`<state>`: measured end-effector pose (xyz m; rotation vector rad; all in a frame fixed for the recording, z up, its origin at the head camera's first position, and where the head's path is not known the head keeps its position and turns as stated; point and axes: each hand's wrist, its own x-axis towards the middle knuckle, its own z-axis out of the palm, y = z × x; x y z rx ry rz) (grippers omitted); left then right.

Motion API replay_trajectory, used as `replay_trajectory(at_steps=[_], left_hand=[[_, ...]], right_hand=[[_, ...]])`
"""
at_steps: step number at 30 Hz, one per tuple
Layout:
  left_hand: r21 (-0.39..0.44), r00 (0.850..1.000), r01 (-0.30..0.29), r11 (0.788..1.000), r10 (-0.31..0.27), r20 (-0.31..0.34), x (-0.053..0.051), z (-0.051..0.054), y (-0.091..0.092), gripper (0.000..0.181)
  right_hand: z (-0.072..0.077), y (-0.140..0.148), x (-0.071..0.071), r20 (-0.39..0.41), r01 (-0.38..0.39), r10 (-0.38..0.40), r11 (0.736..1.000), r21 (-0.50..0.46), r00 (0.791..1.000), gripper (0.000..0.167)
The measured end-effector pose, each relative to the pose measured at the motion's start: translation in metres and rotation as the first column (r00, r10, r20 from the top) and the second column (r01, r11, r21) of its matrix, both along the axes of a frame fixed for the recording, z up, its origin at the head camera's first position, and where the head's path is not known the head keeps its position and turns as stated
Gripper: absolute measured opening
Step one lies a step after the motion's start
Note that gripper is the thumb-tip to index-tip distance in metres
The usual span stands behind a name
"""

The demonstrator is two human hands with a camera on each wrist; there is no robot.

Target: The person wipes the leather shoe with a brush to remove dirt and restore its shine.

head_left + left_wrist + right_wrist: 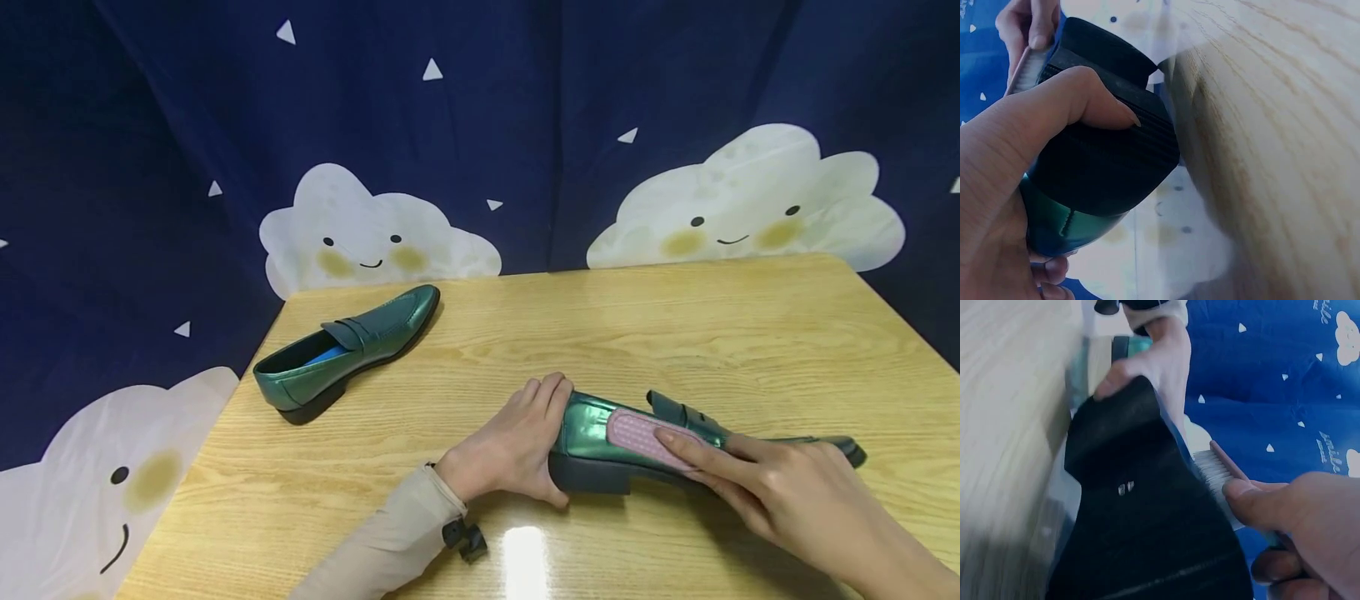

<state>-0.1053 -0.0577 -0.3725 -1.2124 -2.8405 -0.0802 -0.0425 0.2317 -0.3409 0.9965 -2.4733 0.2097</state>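
A shiny green loafer (587, 427) lies tilted near the table's front, its toe towards the right. Around its heel end my left hand (510, 442) grips, and in the left wrist view the thumb presses on the black heel (1110, 156). My right hand (798, 492) holds a pink brush (637, 435) against the shoe's side. White bristles (1213, 475) meet the upper's edge in the right wrist view, where the black sole (1147, 519) faces the camera. Part of the shoe's front is hidden behind my right hand.
A second green loafer (390, 333) with a blue insole stands at the table's back left. The wooden table (675, 333) ends at a dark blue curtain (480, 125) printed with smiling clouds. A small black device (465, 540) sits at my left wrist.
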Motion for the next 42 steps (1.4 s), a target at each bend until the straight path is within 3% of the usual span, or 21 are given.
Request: replay_trajectory(at_steps=[2, 10, 15, 20, 27, 34, 42], left_hand=[[0.001, 1.0, 0.001, 1.0, -0.001, 0.003, 0.0, 0.0, 0.0, 0.131], [-0.007, 1.0, 0.005, 1.0, -0.005, 0.0, -0.001, 0.001, 0.001, 0.133], [-0.01, 1.0, 0.0, 1.0, 0.0, 0.015, 0.0, 0.001, 0.001, 0.133], [-0.008, 1.0, -0.002, 1.0, 0.002, 0.017, 0.0, 0.001, 0.001, 0.133], [-0.003, 1.0, 0.002, 1.0, -0.002, 0.002, 0.0, 0.0, 0.002, 0.132], [0.002, 0.999, -0.005, 1.0, 0.005, 0.032, -0.001, 0.0, 0.001, 0.132], [-0.009, 0.999, -0.003, 1.0, 0.004, 0.035, -0.001, 0.0, 0.0, 0.132]], right_hand=[[0.001, 0.002, -0.001, 0.004, 0.015, -0.015, 1.0, 0.004, 1.0, 0.056], [0.001, 0.0, 0.004, 0.068, -0.077, 0.075, 0.996, 0.037, 0.995, 0.044], [0.006, 0.006, 0.003, 0.041, 0.005, -0.009, 0.996, 0.094, 0.999, 0.045], [0.006, 0.011, 0.002, -0.002, 0.08, -0.08, 0.992, 0.093, 0.997, 0.06], [0.0, 0.003, 0.008, 0.028, -0.02, 0.019, 0.999, 0.04, 0.999, 0.052], [0.001, 0.01, 0.004, 0.0, 0.046, -0.046, 0.999, 0.007, 0.999, 0.057], [0.0, 0.006, 0.007, 0.046, -0.019, 0.018, 0.999, 0.026, 0.999, 0.053]])
